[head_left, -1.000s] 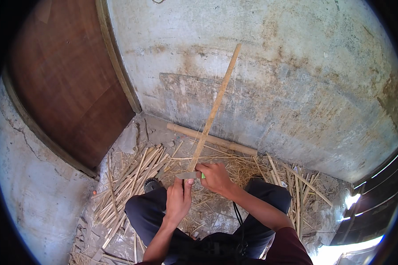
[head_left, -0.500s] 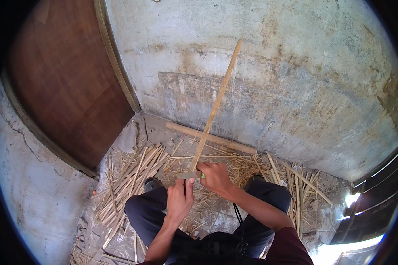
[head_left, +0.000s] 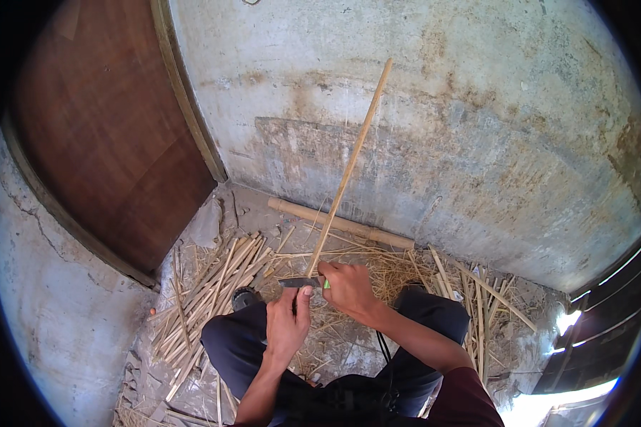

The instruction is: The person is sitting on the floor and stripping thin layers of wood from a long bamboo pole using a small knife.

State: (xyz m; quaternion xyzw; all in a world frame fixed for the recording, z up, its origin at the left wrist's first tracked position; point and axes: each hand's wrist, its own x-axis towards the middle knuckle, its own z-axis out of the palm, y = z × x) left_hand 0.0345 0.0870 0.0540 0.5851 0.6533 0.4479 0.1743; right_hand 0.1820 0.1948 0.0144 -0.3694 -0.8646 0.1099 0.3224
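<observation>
Bamboo strip (head_left: pixel 351 167): likely being shaved; next needs steady pressure.
Knife (head_left: pixel 296 282): at its near end, your right hand (head_left: pixel 347 288) gripping.
Left hand (head_left: pixel 288 325): hold unclear.

Probably makeshift workshop: stained wall (head_left: pixel 491 121), piled sticks (head_left: pixel 214 295), strewn shavings (head_left: pixel 390 267).

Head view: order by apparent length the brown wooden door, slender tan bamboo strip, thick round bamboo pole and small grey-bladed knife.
1. Brown wooden door
2. Slender tan bamboo strip
3. Thick round bamboo pole
4. Small grey-bladed knife
</observation>
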